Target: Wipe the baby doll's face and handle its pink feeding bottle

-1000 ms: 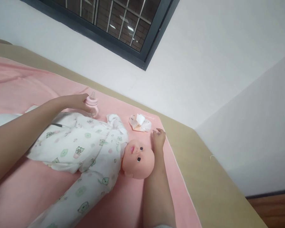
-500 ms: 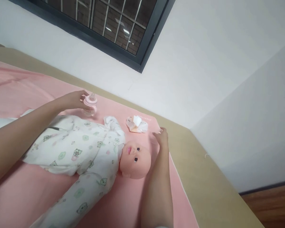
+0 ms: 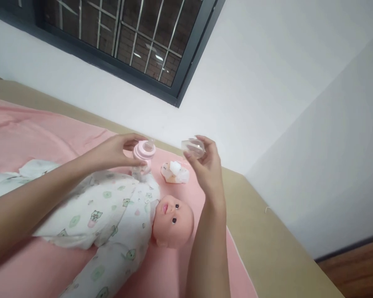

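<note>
Bottle (image 3: pixel 144 154) near doll (image 3: pixel 112 211) and wrapper (image 3: pixel 175 174)

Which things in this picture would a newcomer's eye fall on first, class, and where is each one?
Most striking is the doll in patterned white clothes, lying face up across the pink cloth. Just above it, the left hand holds a pink-collared bottle and the right hand a clear cap. The dark-framed window stands out at the top.
</note>
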### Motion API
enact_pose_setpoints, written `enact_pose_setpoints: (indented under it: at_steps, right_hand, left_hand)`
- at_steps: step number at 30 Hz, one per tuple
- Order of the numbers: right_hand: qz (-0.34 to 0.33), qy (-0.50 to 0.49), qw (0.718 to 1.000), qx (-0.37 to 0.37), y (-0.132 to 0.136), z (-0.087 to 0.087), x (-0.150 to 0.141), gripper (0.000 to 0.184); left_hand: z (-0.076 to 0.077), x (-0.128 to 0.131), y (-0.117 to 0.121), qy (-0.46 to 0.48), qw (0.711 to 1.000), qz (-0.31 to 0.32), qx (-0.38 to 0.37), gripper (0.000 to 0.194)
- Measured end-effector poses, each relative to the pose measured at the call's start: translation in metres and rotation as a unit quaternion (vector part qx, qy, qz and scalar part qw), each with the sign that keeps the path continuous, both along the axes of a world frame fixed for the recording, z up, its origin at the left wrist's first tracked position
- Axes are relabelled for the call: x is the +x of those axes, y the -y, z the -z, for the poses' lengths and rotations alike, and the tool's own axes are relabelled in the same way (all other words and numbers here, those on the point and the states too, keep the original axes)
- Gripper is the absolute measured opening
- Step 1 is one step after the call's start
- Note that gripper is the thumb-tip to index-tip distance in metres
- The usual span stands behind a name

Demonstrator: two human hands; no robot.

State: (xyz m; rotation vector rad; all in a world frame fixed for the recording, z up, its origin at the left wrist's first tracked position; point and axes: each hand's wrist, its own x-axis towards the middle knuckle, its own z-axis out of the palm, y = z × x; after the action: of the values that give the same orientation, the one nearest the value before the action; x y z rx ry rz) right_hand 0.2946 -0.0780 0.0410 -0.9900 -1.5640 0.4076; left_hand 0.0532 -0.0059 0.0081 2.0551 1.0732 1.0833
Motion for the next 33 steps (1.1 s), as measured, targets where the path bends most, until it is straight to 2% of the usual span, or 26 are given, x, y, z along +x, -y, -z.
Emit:
enact_pose_setpoints:
  at_steps: [4, 8, 14, 19, 24, 33]
  right_hand:
    - [-0.027, 0.024, 0.999, 0.03, 0.009, 0.001, -0.035, 0.048]
    - [-0.027, 0.086, 0.996, 0.028, 0.011, 0.004, -0.049, 0.046]
    - [-0.05, 0.149, 0.987, -0.018, 0.008, 0.009, -0.054, 0.053]
    - [-0.077, 0.133, 0.987, -0.057, 0.005, 0.017, -0.061, 0.071]
    - [-0.049, 0.097, 0.992, -0.067, 0.01, 0.019, -0.065, 0.087]
    - [-0.011, 0.105, 0.99, -0.088, 0.018, 0.013, -0.066, 0.096]
  left_hand:
    - [-0.004, 0.006, 0.02, -0.016, 0.997, 0.05, 0.059, 0.062]
    - [-0.004, 0.007, 0.031, -0.039, 0.993, 0.056, 0.092, 0.061]
    - [-0.011, 0.011, 0.043, -0.045, 0.995, 0.027, 0.082, 0.063]
    - [-0.011, 0.01, 0.042, -0.044, 0.996, 0.017, 0.074, 0.07]
    - [-0.009, 0.01, 0.044, -0.047, 0.994, 0.008, 0.101, 0.078]
    - [-0.008, 0.012, 0.047, -0.076, 0.991, 0.048, 0.099, 0.09]
